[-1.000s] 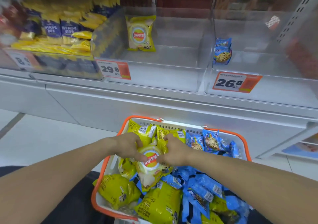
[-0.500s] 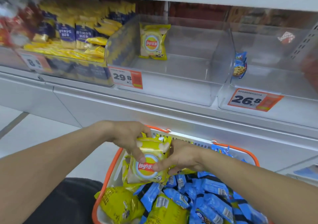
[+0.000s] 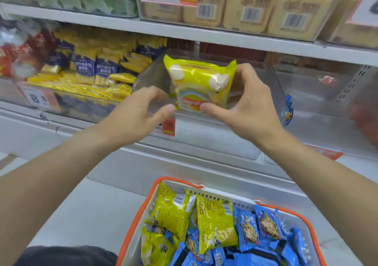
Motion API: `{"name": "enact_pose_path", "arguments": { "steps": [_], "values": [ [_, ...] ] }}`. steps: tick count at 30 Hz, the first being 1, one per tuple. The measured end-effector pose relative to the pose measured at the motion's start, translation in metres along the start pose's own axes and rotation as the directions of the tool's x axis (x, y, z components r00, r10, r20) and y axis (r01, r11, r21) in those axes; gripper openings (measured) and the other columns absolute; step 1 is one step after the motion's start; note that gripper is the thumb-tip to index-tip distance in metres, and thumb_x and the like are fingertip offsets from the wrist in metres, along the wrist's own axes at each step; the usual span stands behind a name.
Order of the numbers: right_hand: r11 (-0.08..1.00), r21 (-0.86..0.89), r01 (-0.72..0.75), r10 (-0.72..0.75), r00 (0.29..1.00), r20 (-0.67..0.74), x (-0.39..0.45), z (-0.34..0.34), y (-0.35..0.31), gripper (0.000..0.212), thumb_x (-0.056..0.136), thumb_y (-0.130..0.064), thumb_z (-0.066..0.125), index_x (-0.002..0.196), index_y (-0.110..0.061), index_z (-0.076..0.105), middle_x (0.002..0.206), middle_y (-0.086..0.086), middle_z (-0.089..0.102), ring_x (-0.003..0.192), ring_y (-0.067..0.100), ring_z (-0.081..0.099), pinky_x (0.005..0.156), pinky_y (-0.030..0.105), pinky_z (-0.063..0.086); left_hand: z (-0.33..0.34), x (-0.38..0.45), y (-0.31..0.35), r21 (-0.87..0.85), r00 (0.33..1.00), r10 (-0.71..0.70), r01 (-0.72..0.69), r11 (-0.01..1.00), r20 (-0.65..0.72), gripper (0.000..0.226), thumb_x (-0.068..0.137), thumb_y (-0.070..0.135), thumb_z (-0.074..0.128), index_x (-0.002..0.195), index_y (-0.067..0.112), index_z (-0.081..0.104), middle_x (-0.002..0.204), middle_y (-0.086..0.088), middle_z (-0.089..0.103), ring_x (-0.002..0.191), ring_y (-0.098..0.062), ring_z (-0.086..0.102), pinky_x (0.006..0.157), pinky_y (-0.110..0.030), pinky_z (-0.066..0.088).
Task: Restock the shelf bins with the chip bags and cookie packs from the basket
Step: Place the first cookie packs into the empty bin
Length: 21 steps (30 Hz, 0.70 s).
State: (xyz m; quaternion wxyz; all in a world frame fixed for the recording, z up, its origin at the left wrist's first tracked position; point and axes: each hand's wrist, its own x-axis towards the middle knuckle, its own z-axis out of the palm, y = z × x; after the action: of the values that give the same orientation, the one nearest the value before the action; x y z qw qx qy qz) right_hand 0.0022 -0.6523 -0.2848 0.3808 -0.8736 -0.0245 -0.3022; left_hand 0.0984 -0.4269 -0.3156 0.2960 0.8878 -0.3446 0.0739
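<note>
Yellow crinkly foil chip bag [image 3: 201,85] upright at the mouth of the clear plastic shelf bin [image 3: 255,126], pinched by right hand [image 3: 245,104] for facing; left hand [image 3: 141,110] fingers apart beside it.

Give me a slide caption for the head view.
Right hand lifts a yellow chip bag toward the clear bin; left hand open.

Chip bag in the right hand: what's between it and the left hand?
Head view: nothing solid. The left hand is open just left of the chip bag, which the right hand grips; only the clear bin shows through the narrow gap.
</note>
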Motion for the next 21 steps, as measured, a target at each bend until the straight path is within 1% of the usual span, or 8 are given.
{"name": "enact_pose_path", "arguments": {
  "steps": [2, 4, 6, 8, 12, 15, 18, 21],
  "values": [
    [0.991, -0.093, -0.092, 0.098, 0.993, 0.07, 0.023, 0.012, 0.014, 0.06, 0.063, -0.035, 0.091, 0.106, -0.02, 0.053, 0.097, -0.014, 0.067, 0.086, 0.003, 0.064, 0.078, 0.024, 0.053, 0.009, 0.0, -0.017, 0.198, 0.996, 0.067, -0.077, 0.977, 0.054, 0.056, 0.087, 0.061, 0.052, 0.121, 0.018, 0.063, 0.115, -0.002, 0.066, 0.11, -0.023, 0.057, 0.093, -0.035, 0.043],
    [0.957, -0.183, -0.223, 0.249, 0.959, 0.136, 0.048, 0.031, 0.038, 0.068, 0.057, -0.041, 0.092, 0.11, -0.016, 0.058, 0.103, -0.004, 0.07, 0.092, 0.014, 0.067, 0.083, 0.033, 0.055, 0.015, 0.001, -0.026, 0.269, 0.992, 0.121, -0.127, 0.955, 0.038, 0.043, 0.08, 0.048, 0.056, 0.113, 0.022, 0.066, 0.104, -0.001, 0.069, 0.101, -0.027, 0.059, 0.088, -0.041, 0.044],
    [0.912, -0.201, -0.356, 0.392, 0.903, 0.177, 0.074, 0.052, 0.061, 0.079, 0.048, -0.048, 0.092, 0.113, -0.015, 0.063, 0.107, 0.001, 0.071, 0.097, 0.019, 0.069, 0.088, 0.039, 0.056, 0.02, 0.005, -0.028, 0.266, 0.989, 0.143, -0.131, 0.955, -0.025, 0.026, 0.082, 0.036, 0.063, 0.104, 0.023, 0.068, 0.094, 0.001, 0.071, 0.092, -0.028, 0.06, 0.082, -0.04, 0.041],
    [0.857, -0.152, -0.493, 0.516, 0.831, 0.207, 0.097, 0.074, 0.077, 0.082, 0.045, -0.043, 0.096, 0.115, -0.015, 0.064, 0.108, 0.001, 0.072, 0.098, 0.019, 0.069, 0.089, 0.042, 0.057, 0.022, 0.011, -0.027, 0.245, 0.987, 0.137, -0.113, 0.963, -0.083, 0.014, 0.084, 0.026, 0.073, 0.098, 0.024, 0.071, 0.087, 0.002, 0.071, 0.086, -0.028, 0.06, 0.078, -0.039, 0.039],
    [0.811, -0.036, -0.584, 0.578, 0.791, 0.199, 0.134, 0.113, 0.108, 0.1, 0.017, -0.049, 0.094, 0.106, -0.017, 0.064, 0.106, 0.0, 0.072, 0.095, 0.022, 0.071, 0.079, 0.045, 0.061, 0.02, 0.022, -0.028, 0.145, 0.988, 0.014, 0.008, 0.989, -0.151, 0.016, 0.08, 0.024, 0.081, 0.095, 0.022, 0.079, 0.071, 0.002, 0.052, 0.08, -0.029, 0.06, 0.067, -0.028, 0.03],
    [0.805, -0.037, -0.592, 0.591, 0.795, 0.139, 0.14, 0.128, 0.098, 0.082, 0.039, -0.039, 0.099, 0.106, -0.017, 0.057, 0.112, -0.001, 0.067, 0.101, 0.021, 0.067, 0.082, 0.043, 0.06, 0.022, 0.027, -0.031, 0.108, 0.985, 0.0, 0.019, 0.994, -0.171, 0.018, 0.074, 0.02, 0.085, 0.091, 0.021, 0.081, 0.066, 0.004, 0.045, 0.073, -0.029, 0.062, 0.062, -0.024, 0.026],
    [0.795, -0.004, -0.607, 0.604, 0.79, 0.111, 0.141, 0.137, 0.098, 0.076, 0.05, -0.031, 0.096, 0.113, -0.015, 0.057, 0.114, -0.001, 0.067, 0.101, 0.018, 0.066, 0.083, 0.039, 0.059, 0.026, 0.027, -0.036, 0.099, 0.982, 0.02, -0.001, 0.995, -0.189, 0.019, 0.069, 0.019, 0.088, 0.086, 0.024, 0.081, 0.065, 0.011, 0.038, 0.065, -0.03, 0.061, 0.061, -0.023, 0.028],
    [0.818, 0.048, -0.574, 0.567, 0.817, 0.11, 0.137, 0.148, 0.1, 0.071, 0.058, -0.023, 0.092, 0.121, -0.016, 0.06, 0.112, -0.003, 0.07, 0.097, 0.014, 0.067, 0.081, 0.03, 0.057, 0.028, 0.027, -0.039, 0.055, 0.981, 0.022, -0.012, 0.998, -0.193, 0.021, 0.065, 0.015, 0.09, 0.081, 0.025, 0.081, 0.063, 0.015, 0.033, 0.057, -0.029, 0.06, 0.058, -0.019, 0.029]
  ]
}}
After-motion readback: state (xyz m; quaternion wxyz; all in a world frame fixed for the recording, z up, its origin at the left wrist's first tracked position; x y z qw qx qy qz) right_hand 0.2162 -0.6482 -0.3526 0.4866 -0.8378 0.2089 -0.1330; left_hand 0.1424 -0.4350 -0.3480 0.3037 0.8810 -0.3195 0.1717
